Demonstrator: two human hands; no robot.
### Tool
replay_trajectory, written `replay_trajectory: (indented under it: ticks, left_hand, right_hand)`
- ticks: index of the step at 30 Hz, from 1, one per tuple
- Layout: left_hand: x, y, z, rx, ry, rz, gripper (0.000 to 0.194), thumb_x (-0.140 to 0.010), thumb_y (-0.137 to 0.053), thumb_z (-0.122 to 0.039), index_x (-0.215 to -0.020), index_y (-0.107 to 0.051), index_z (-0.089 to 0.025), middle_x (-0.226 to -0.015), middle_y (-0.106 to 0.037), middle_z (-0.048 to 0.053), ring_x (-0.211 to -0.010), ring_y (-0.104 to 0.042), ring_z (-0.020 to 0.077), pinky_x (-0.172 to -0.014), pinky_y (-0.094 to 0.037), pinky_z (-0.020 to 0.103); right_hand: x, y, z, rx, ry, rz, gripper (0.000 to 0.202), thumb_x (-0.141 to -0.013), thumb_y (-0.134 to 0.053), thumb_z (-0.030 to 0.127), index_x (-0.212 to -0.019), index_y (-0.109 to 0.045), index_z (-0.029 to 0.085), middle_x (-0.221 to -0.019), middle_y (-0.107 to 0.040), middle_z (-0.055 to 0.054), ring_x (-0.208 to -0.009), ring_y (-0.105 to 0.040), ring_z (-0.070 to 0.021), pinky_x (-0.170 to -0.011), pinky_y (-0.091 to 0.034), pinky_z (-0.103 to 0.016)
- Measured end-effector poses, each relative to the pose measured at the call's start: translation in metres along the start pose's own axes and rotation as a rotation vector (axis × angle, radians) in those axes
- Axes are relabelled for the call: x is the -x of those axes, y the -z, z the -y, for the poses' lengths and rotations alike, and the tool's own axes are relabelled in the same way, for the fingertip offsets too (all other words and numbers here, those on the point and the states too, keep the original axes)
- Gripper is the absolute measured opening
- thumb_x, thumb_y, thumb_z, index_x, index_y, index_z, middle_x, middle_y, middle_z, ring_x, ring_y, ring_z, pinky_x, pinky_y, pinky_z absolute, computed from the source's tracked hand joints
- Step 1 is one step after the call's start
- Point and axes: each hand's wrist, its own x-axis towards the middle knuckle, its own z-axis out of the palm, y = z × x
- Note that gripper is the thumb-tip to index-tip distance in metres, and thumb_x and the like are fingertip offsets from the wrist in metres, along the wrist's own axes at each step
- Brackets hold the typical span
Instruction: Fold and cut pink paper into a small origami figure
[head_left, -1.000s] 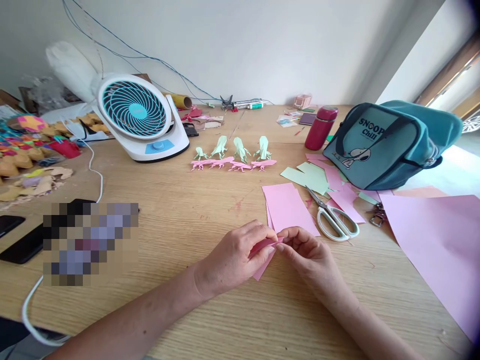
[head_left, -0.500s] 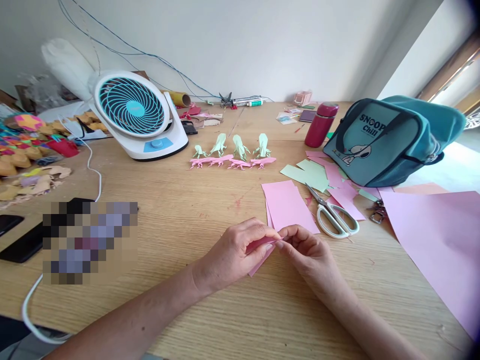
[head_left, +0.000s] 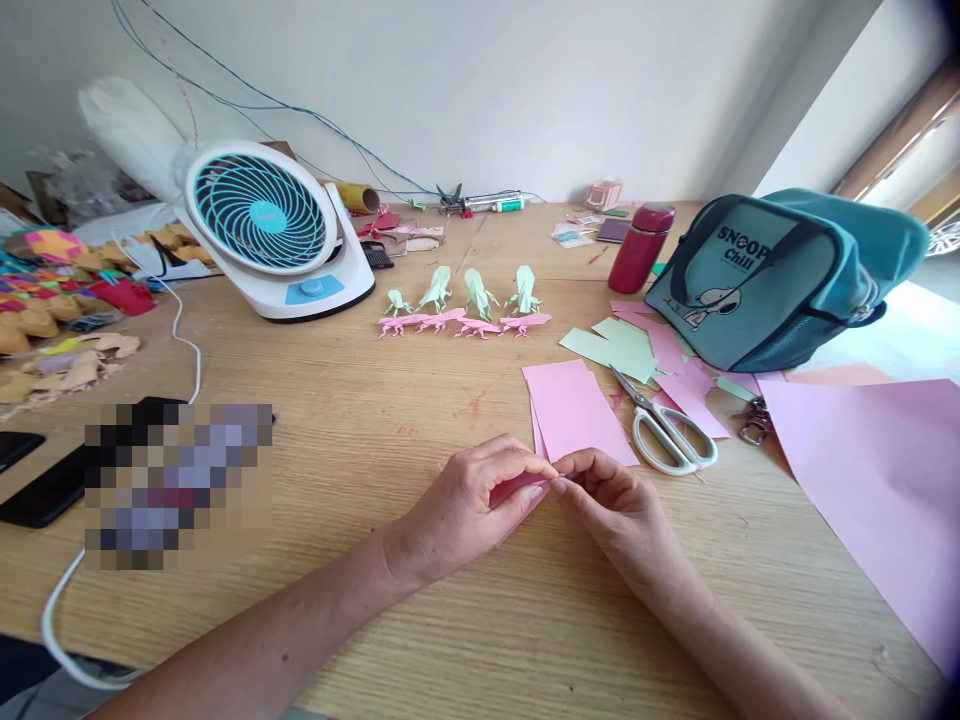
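A folded piece of pink paper (head_left: pixel 513 490) is pinched between my two hands, mostly hidden by the fingers. My left hand (head_left: pixel 480 500) is closed on it, thumb below and fingers above. At its right end, the thumb and fingertips of my right hand (head_left: pixel 611 505) pinch the paper, touching the left fingertips. Just beyond the hands lie flat pink paper sheets (head_left: pixel 581 410). To their right rest white-handled scissors (head_left: pixel 667 430). Farther off, pink folded-paper figures (head_left: pixel 465 322) stand in a row in front of green folded-paper figures (head_left: pixel 480 290).
A white and blue fan (head_left: pixel 266 220) stands at back left, a phone (head_left: pixel 19 450) at the left edge. On the right are a red flask (head_left: pixel 641 248), a teal bag (head_left: pixel 757 280), pink and green paper scraps (head_left: pixel 611 350) and a large pink sheet (head_left: pixel 877 470).
The folded paper has turned slightly: less of its lower edge shows below the left hand, and a tip now shows to the left. Both hands keep their pinch in nearly the same place.
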Motion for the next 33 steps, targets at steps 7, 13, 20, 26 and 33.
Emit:
replay_trajectory:
  ticks: [7, 13, 20, 26, 33]
  left_hand:
    - [0.0017, -0.0011, 0.004, 0.008, -0.007, 0.026, 0.018, -0.094, -0.056, -0.016, -0.103, -0.071, -0.02, -0.095, -0.065, 0.005, -0.085, -0.062, 0.0124, -0.076, -0.048, 0.023]
    - [0.0015, -0.001, 0.004, 0.046, -0.02, 0.038, 0.02, -0.095, -0.055, -0.016, -0.106, -0.071, -0.02, -0.096, -0.064, 0.005, -0.086, -0.062, 0.0117, -0.076, -0.049, 0.022]
    - [0.0016, -0.0004, 0.0047, 0.029, 0.003, 0.042, 0.02, -0.095, -0.055, -0.015, -0.105, -0.071, -0.022, -0.097, -0.065, 0.004, -0.087, -0.062, 0.0121, -0.078, -0.049, 0.023]
    - [0.0016, -0.0005, 0.0028, 0.022, 0.031, 0.031, 0.018, -0.093, -0.056, -0.015, -0.101, -0.071, -0.02, -0.095, -0.065, 0.004, -0.086, -0.062, 0.013, -0.077, -0.048, 0.024]
    - [0.001, -0.001, 0.0016, -0.002, 0.031, 0.009, 0.014, -0.09, -0.059, -0.011, -0.094, -0.07, -0.017, -0.091, -0.066, 0.003, -0.084, -0.062, 0.0128, -0.076, -0.047, 0.024]
  right_hand:
    - [-0.0013, -0.0004, -0.0007, -0.012, -0.026, -0.016, 0.03, -0.075, -0.078, 0.049, -0.079, -0.068, 0.021, -0.076, -0.07, -0.003, -0.07, -0.063, -0.0167, -0.065, -0.053, -0.029]
    - [-0.001, -0.0003, 0.0004, -0.022, -0.028, -0.01, 0.029, -0.074, -0.079, 0.047, -0.078, -0.069, 0.02, -0.074, -0.07, -0.003, -0.069, -0.062, -0.0156, -0.065, -0.052, -0.027]
    - [-0.0006, 0.0, 0.0003, 0.004, -0.018, -0.006, 0.029, -0.075, -0.077, 0.049, -0.08, -0.069, 0.021, -0.076, -0.071, -0.004, -0.071, -0.064, -0.0175, -0.067, -0.054, -0.029]
    - [-0.0002, 0.0002, 0.0002, 0.014, -0.009, 0.006, 0.029, -0.076, -0.077, 0.048, -0.081, -0.07, 0.021, -0.077, -0.071, -0.004, -0.072, -0.064, -0.0177, -0.067, -0.053, -0.029]
    - [0.0003, 0.0, -0.0007, -0.016, 0.005, -0.003, 0.024, -0.078, -0.077, 0.045, -0.082, -0.07, 0.022, -0.077, -0.07, -0.002, -0.072, -0.063, -0.0162, -0.067, -0.052, -0.027]
